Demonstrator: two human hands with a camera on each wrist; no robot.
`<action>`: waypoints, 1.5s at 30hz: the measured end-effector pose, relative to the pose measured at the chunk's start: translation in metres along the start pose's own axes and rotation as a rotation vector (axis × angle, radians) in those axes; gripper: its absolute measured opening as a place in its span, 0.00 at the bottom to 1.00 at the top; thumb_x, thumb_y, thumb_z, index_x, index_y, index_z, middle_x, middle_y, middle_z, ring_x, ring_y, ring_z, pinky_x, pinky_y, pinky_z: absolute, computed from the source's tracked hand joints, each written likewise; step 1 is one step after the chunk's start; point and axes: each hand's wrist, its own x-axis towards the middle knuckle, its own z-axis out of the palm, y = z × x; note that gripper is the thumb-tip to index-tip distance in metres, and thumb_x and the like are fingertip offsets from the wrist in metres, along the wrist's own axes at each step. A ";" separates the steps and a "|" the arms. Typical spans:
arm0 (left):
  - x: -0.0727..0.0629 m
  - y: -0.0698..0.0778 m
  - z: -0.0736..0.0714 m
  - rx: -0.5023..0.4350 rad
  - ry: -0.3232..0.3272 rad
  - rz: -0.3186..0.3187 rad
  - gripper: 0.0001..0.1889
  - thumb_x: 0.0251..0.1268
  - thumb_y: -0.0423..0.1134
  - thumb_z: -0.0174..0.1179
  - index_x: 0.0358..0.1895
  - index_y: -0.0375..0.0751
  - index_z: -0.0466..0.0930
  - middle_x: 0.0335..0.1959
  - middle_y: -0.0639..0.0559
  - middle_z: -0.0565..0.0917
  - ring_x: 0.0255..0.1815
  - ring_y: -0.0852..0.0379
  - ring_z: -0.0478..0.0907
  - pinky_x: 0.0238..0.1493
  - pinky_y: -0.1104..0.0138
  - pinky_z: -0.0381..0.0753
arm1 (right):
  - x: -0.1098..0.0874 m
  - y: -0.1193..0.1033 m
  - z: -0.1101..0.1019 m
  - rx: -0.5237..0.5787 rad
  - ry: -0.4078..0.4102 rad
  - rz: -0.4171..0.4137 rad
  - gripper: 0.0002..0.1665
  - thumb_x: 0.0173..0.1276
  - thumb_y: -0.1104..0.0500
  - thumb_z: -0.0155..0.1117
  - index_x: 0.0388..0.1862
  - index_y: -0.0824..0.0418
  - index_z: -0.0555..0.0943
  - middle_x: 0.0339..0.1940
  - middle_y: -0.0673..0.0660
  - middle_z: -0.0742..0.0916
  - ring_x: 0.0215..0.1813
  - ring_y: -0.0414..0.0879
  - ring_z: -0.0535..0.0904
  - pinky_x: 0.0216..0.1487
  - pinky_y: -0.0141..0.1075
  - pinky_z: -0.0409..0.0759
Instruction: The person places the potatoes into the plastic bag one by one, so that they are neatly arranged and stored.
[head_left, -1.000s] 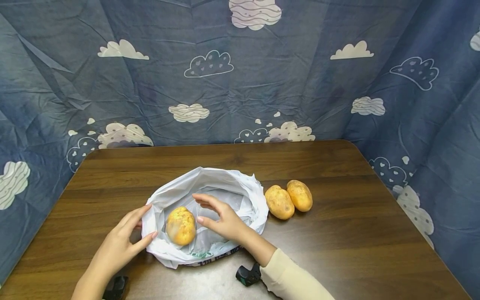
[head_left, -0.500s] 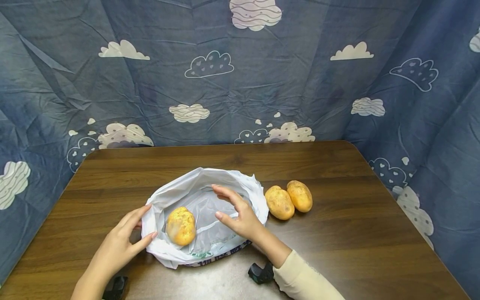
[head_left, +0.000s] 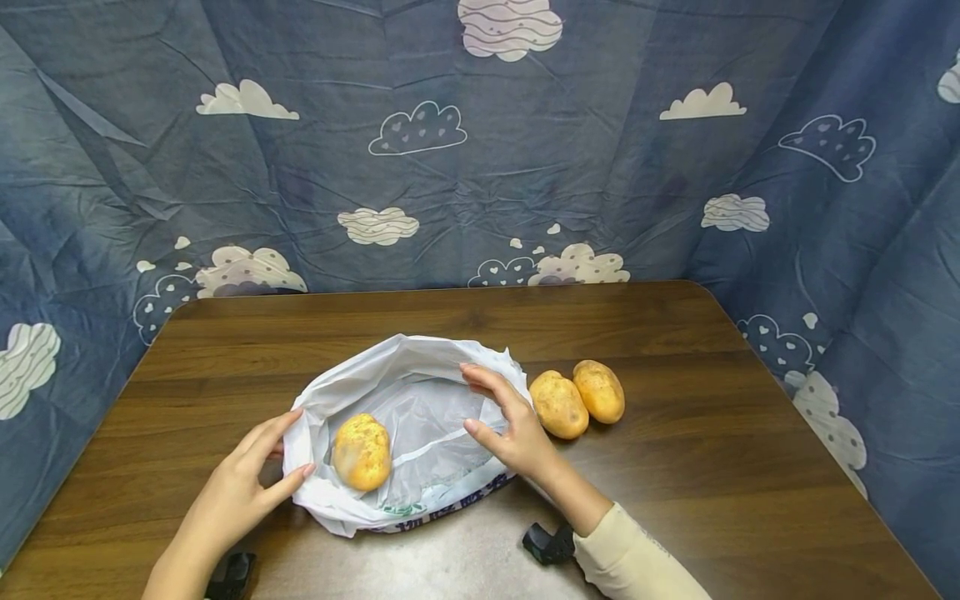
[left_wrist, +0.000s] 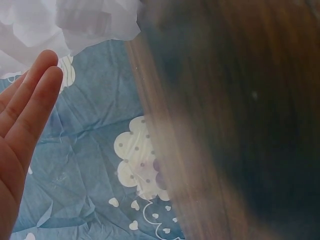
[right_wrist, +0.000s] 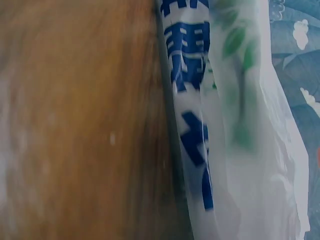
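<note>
A white plastic bag [head_left: 420, 367] lies on the table with its mouth spread wide, blue and green print along its near side. Inside, towards the left, sits one potato [head_left: 362, 452]. My left hand [head_left: 238, 479] rests at the bag's left rim, thumb and fingers spread and nearly straight; in the left wrist view its straight fingers [left_wrist: 37, 95] reach up to the white plastic. My right hand [head_left: 510, 425] is over the right part of the bag, thumb apart from the fingers and nothing between them. Two more potatoes, a near one [head_left: 558, 405] and a far one [head_left: 599, 392], lie right of the bag.
The brown wooden table [head_left: 712, 467] reaches back to a blue curtain [head_left: 465, 183] with cloud patterns. A black device [head_left: 231, 575] is at my left wrist, another black device [head_left: 547, 543] at my right.
My right hand has moved right, away from the potato in the bag, to the bag's right side. My left hand, the bag and all the potatoes have stayed in place.
</note>
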 end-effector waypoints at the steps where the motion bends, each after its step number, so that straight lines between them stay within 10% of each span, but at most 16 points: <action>1: 0.000 0.000 0.000 -0.001 0.002 0.003 0.39 0.35 0.30 0.72 0.60 0.39 0.68 0.51 0.46 0.74 0.34 0.59 0.75 0.38 0.79 0.72 | 0.000 0.000 -0.002 -0.001 0.005 -0.001 0.29 0.61 0.65 0.58 0.55 0.82 0.62 0.55 0.74 0.70 0.57 0.62 0.67 0.58 0.48 0.67; 16: 0.002 0.001 0.000 0.004 -0.007 -0.009 0.39 0.37 0.30 0.71 0.60 0.39 0.68 0.51 0.47 0.74 0.34 0.59 0.75 0.38 0.78 0.73 | -0.009 0.008 -0.028 -0.023 0.097 -0.069 0.30 0.64 0.62 0.57 0.53 0.86 0.61 0.53 0.79 0.68 0.56 0.61 0.67 0.54 0.52 0.67; 45: 0.000 -0.001 0.000 0.003 0.003 0.006 0.39 0.36 0.30 0.72 0.60 0.39 0.68 0.50 0.46 0.74 0.34 0.59 0.74 0.39 0.80 0.72 | -0.041 0.022 -0.091 -0.221 0.260 0.050 0.30 0.49 0.80 0.55 0.55 0.83 0.64 0.53 0.76 0.70 0.56 0.53 0.69 0.56 0.47 0.69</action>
